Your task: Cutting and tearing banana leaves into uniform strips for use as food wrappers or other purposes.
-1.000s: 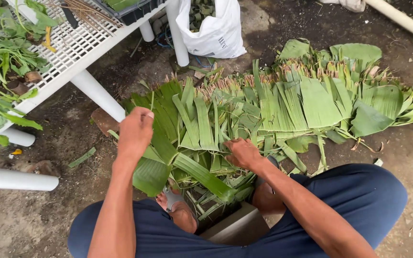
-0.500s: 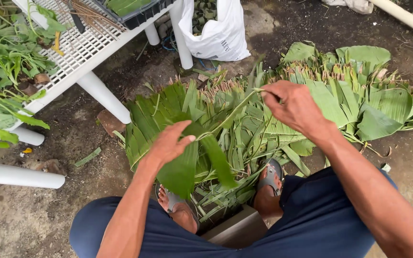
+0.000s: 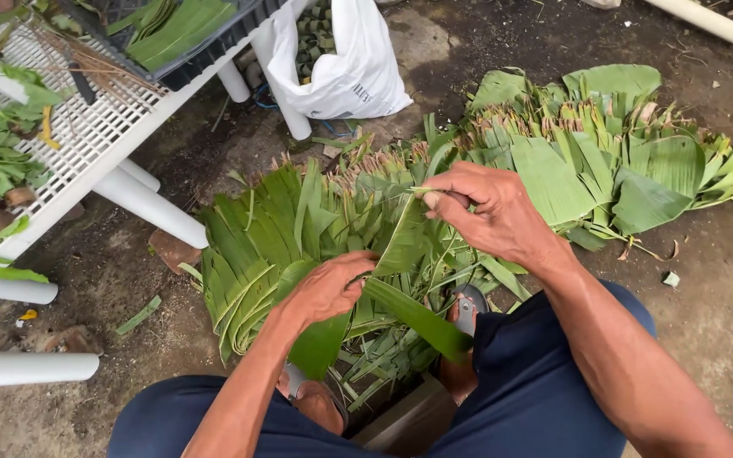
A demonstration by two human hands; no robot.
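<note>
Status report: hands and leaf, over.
Left hand and right hand both shut on green leaf strip. Leaf pile underneath. Nothing blocking.

A long green leaf strip is held above the ground between two hands, its surface smooth and ribbed lengthwise. Its upper end is pinched at the far tip by the right hand, while the left hand grips it lower down, nearer the person. From that grip the strip bends, and a broad dark-green length slants down to the right toward the near side. Beneath it a fanned pile of cut leaves lies flat on the dirt, pale stem ends pointing far.
</note>
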